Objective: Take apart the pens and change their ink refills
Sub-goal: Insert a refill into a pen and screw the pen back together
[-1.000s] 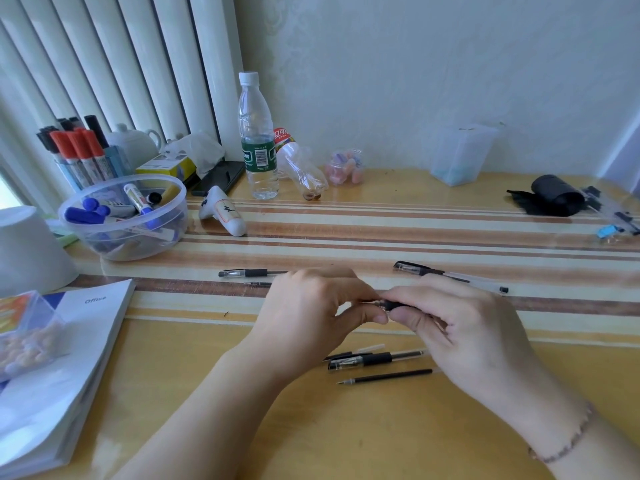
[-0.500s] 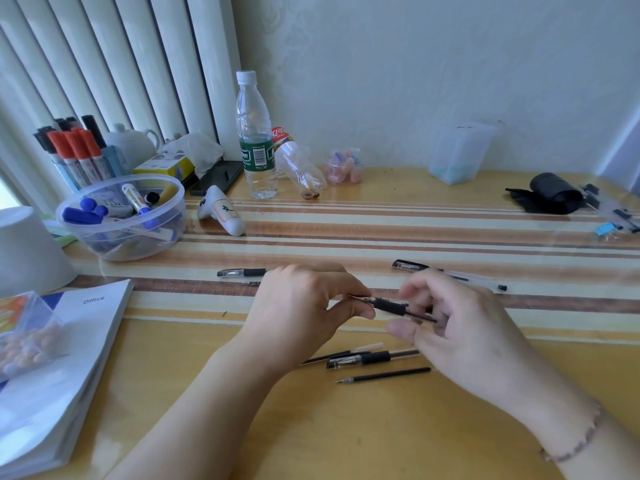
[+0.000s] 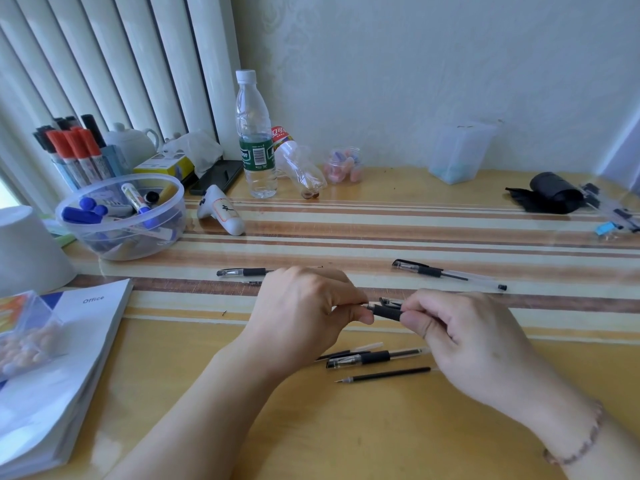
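Observation:
Over the middle of the table, my left hand (image 3: 304, 313) and my right hand (image 3: 460, 344) hold one black-grip pen (image 3: 388, 311) between them. My left fingers pinch its tip end; my right fingers curl round the barrel, hiding most of it. Below the hands lie another pen (image 3: 375, 357) and a loose black refill (image 3: 388, 374). A capped pen (image 3: 242, 271) lies behind my left hand, partly hidden. A clear pen (image 3: 450, 273) lies at the back right.
A plastic bowl of markers (image 3: 121, 216), a water bottle (image 3: 254, 140) and a white gadget (image 3: 221, 213) stand at the back left. A book (image 3: 59, 358) and a small clear box (image 3: 24, 330) are at the left edge. A black roll (image 3: 550, 192) is far right.
My hands had drawn apart with the pen's tip end pulled out; now they have come back together, the left fingers closing on the tip by the black grip.

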Demonstrator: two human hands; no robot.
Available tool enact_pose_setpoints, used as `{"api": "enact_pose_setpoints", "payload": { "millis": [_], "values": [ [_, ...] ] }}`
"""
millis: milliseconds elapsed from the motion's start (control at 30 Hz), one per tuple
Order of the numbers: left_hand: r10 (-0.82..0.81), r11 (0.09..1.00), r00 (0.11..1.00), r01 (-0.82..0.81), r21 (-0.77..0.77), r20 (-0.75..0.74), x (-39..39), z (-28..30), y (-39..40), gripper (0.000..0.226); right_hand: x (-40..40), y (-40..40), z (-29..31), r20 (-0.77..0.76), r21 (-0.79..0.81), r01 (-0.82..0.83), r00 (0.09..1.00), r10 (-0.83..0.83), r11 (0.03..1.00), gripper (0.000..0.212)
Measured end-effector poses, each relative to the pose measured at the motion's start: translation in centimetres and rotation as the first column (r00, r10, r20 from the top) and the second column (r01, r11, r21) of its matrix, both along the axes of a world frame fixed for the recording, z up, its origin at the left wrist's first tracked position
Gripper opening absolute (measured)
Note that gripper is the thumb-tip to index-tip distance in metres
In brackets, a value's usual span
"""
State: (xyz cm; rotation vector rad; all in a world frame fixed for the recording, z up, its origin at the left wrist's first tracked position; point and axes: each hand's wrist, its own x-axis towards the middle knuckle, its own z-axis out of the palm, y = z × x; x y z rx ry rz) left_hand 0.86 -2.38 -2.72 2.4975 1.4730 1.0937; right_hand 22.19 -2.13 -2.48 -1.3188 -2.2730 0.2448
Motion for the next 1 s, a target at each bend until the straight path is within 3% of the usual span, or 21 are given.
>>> {"api": "enact_pose_setpoints", "payload": {
  "millis": [133, 333, 400, 600, 1000],
  "values": [
    [-0.008, 0.999, 1.000, 0.009, -0.032, 0.014, 0.5, 0.0, -0.2, 0.021, 0.4, 0.2, 0.2, 0.015, -0.051, -0.011, 1.000, 0.012, 0.999, 0.026],
    [-0.002, 0.916, 0.999, 0.017, -0.402, 0.038, -0.1, -0.4, 0.0, 0.033, 0.5, 0.5, 0.3, -0.003, 0.030, 0.074, 0.997, -0.074, 0.997, 0.012],
    [-0.021, 0.887, 0.999, 0.037, -0.460, 0.040, -0.4, -0.5, 0.1, 0.040, 0.6, 0.6, 0.4, -0.031, 0.012, 0.106, 0.994, -0.106, 0.994, 0.008],
    [0.017, 0.902, 0.994, 0.032, -0.431, 0.110, -0.5, -0.2, 0.4, 0.030, 0.7, 0.6, 0.4, -0.058, -0.011, 0.115, 0.992, -0.115, 0.993, 0.009],
    [-0.027, 0.931, 0.998, 0.048, -0.361, 0.062, 0.6, 0.2, -0.2, 0.027, 0.3, 0.4, -0.1, -0.116, 0.051, 0.021, 0.993, -0.015, 0.998, 0.006]
  ]
}}
